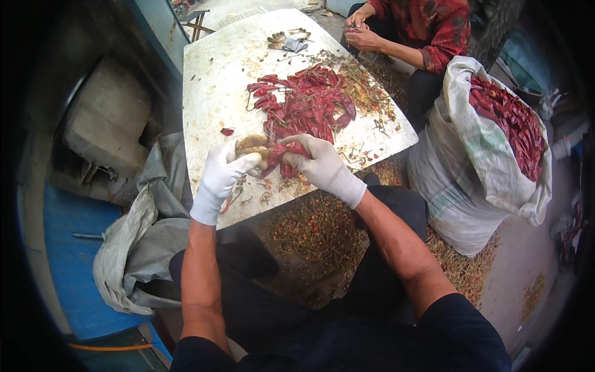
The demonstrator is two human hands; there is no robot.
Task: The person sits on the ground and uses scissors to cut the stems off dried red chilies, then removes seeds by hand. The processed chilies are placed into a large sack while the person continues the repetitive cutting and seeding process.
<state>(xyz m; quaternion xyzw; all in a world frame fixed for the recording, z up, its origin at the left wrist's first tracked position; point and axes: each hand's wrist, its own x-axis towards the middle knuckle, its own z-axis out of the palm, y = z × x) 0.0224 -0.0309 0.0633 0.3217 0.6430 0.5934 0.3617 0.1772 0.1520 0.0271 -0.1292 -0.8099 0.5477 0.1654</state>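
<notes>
Both my hands wear white knit gloves with stained fingertips and meet over the near part of a white board (209,102). A dried red chili pepper (292,149) is pinched between the thumb and fingers of my right hand (320,160). At the pepper's left end, my left hand (232,162) has its fingers curled on it; the exact contact is partly hidden. Just beyond my hands lies a heap of dried red chilies (307,102). One small red piece (227,132) lies apart to the left. An orange ring-shaped handle (225,206) shows beside my left wrist.
Stems and seeds (367,88) are piled along the board's right side. A pair of used gloves (289,40) lies at its far end. To the right stands a woven sack (460,172) full of chilies. Another person's hands (362,37) work across the board. Stem litter (316,232) covers the floor below.
</notes>
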